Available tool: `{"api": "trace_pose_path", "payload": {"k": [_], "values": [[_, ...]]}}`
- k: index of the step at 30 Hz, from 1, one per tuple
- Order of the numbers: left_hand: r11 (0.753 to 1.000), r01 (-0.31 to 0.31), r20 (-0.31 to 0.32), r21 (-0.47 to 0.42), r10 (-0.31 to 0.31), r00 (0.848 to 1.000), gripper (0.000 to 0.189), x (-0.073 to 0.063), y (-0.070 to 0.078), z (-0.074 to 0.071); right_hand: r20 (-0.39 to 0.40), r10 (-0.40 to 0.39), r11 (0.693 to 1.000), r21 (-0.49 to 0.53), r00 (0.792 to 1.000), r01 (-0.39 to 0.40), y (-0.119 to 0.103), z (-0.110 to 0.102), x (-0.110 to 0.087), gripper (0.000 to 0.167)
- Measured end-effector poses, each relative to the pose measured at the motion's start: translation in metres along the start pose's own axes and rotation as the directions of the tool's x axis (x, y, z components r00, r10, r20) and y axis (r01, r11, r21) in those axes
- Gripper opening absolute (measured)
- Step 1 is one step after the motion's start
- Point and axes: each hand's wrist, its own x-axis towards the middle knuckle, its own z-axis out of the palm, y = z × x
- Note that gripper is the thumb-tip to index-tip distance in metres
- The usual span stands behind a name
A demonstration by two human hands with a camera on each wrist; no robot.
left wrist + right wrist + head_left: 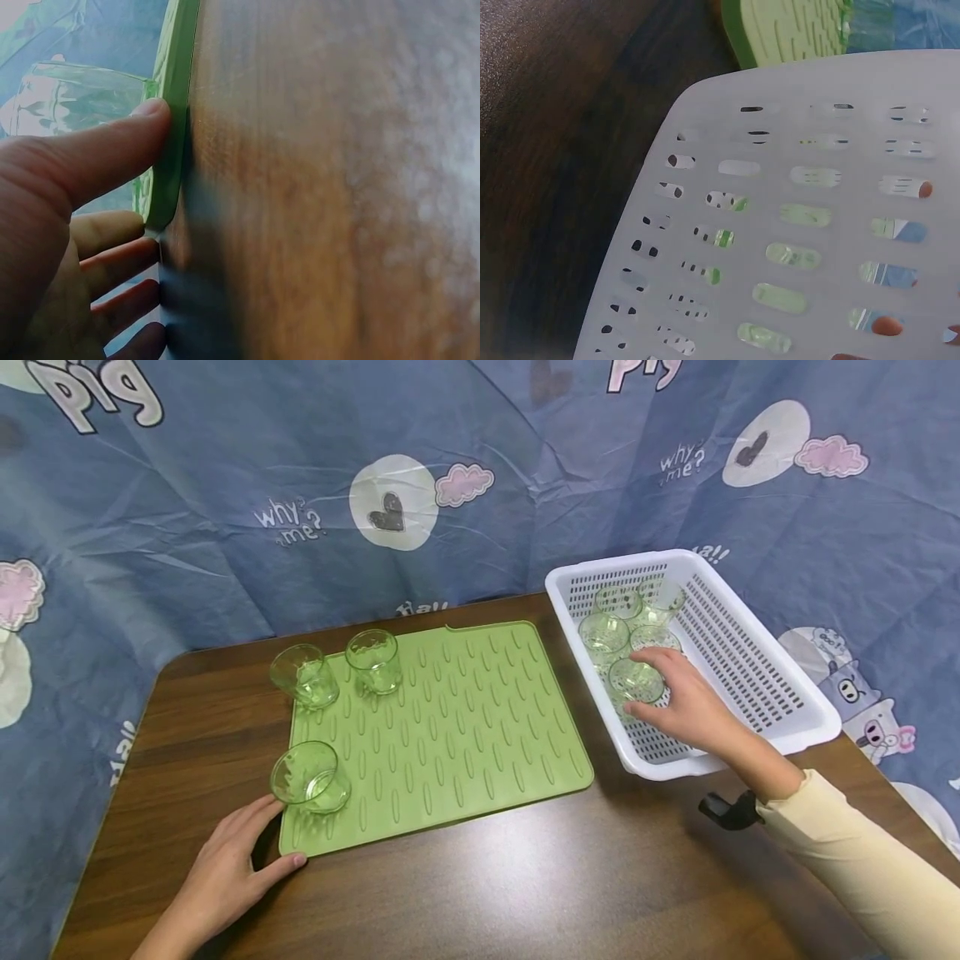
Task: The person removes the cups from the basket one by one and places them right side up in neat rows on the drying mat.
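Note:
My left hand (pixel 228 864) lies at the near left corner of the green ridged drying mat (pixel 465 727), fingers relaxed. In the left wrist view its thumb (pixel 124 146) rests against the mat's edge. Right beside those fingers a clear green drinking glass (pixel 318 793) stands on that corner. Two more glasses, one far left (pixel 311 685) and another to its right (pixel 378 668), stand at the mat's back left. Over the white slotted basket (pixel 813 722), my right hand (pixel 686 706) spreads thumb and fingers about the nearest glass (pixel 636 683). The right wrist view shows only the basket's wall (pixel 735 142), hiding that hand.
Several more green glasses (pixel 603 635) stand together along the basket's left side. The basket is on the brown wooden table (pixel 510 885), right of the mat. A blue printed cloth (pixel 465 552) hangs behind the table. A black piece (pixel 731 810) projects at my right wrist.

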Motion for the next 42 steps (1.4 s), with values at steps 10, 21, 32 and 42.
{"api": "trace_pose_path", "payload": {"k": [10,21,32,42], "values": [[1.0,-0.009,-0.004,0.001,0.009,1.0,0.076,0.002,0.0014,0.0008,-0.025,0.005,0.999,-0.047,1.0,-0.006,0.0019,-0.0011,-0.0045,0.066],[1.0,-0.006,-0.006,0.006,0.006,1.0,0.076,0.0015,0.0012,-0.0007,-0.036,0.081,0.993,-0.088,0.996,-0.084,0.0001,-0.0018,-0.0036,0.067],[1.0,0.001,-0.003,0.002,-0.001,1.0,0.075,-0.0012,0.0017,-0.0003,0.026,0.166,0.979,-0.127,0.986,-0.161,0.0002,-0.0047,-0.0013,0.069],[1.0,0.01,0.004,0.002,-0.01,1.0,0.075,-0.0014,0.0021,-0.0011,0.069,0.247,0.965,-0.111,0.966,-0.239,-0.0013,-0.0037,0.0003,0.08]]}}
